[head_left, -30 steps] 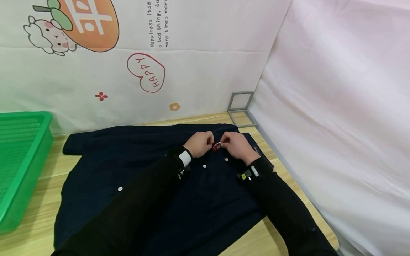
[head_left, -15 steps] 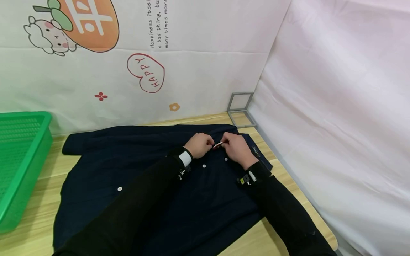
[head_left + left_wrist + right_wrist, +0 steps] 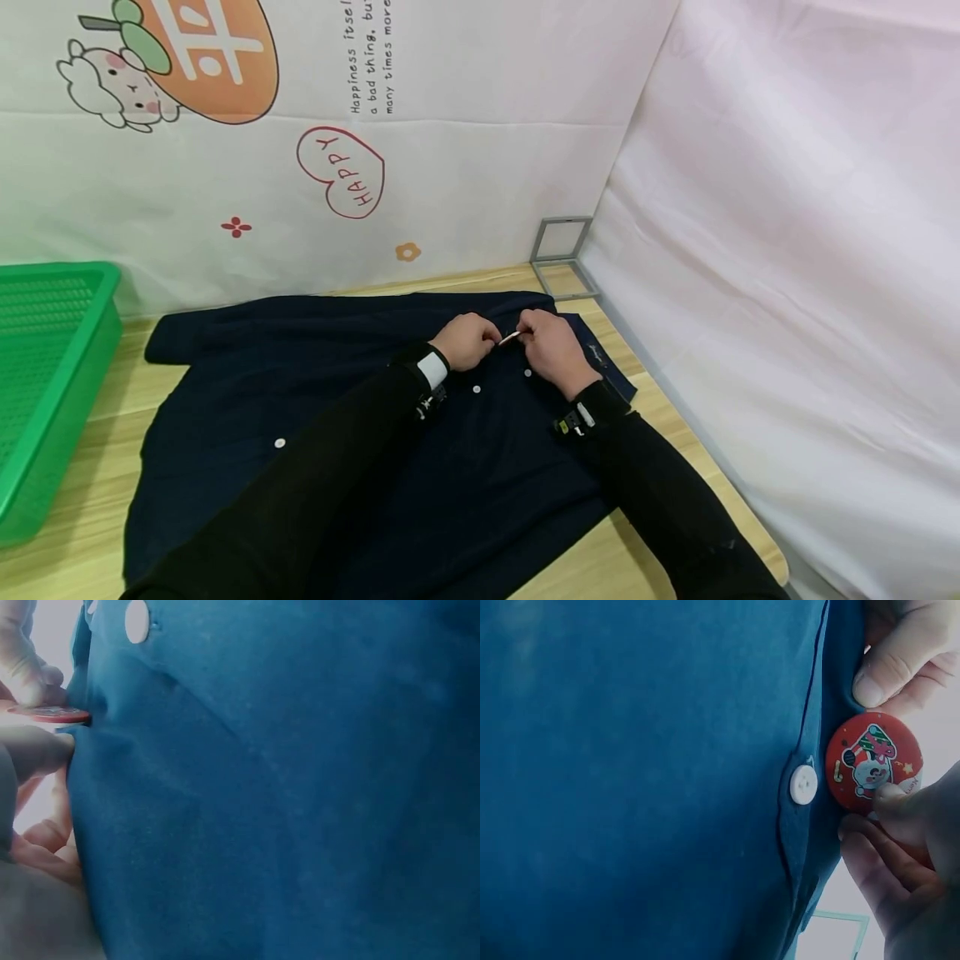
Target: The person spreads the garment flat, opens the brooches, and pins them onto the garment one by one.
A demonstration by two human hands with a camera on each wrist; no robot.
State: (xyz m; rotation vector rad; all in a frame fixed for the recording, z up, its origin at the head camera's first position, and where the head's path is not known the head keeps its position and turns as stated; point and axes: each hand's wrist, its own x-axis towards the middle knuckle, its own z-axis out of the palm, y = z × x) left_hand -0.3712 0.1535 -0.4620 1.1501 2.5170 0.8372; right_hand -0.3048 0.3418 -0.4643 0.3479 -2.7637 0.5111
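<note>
A dark navy buttoned shirt (image 3: 450,483) lies spread over the table. Near its upper right part, my left hand (image 3: 463,342) pinches a fold of the shirt cloth between thumb and fingers. Just right of it, my right hand (image 3: 553,350) pinches a round red pin badge (image 3: 870,757) printed with a cartoon bear. The badge looks edge-on in the head view, its rim against the pinched cloth. In the right wrist view, a white button (image 3: 804,784) sits beside the badge. Whether a pin passes through the cloth is hidden behind the badge.
On the left stands a green plastic basket (image 3: 105,321). A grey hinged frame (image 3: 566,258) stands at the table's back right corner. White printed cloth (image 3: 480,183) hangs behind, and more white cloth (image 3: 787,275) on the right. The wooden table (image 3: 577,554) shows at the front.
The badge has turned from showing its red face to nearly edge-on in the head view. My right hand has tilted and shifted slightly left; my left hand has barely moved.
</note>
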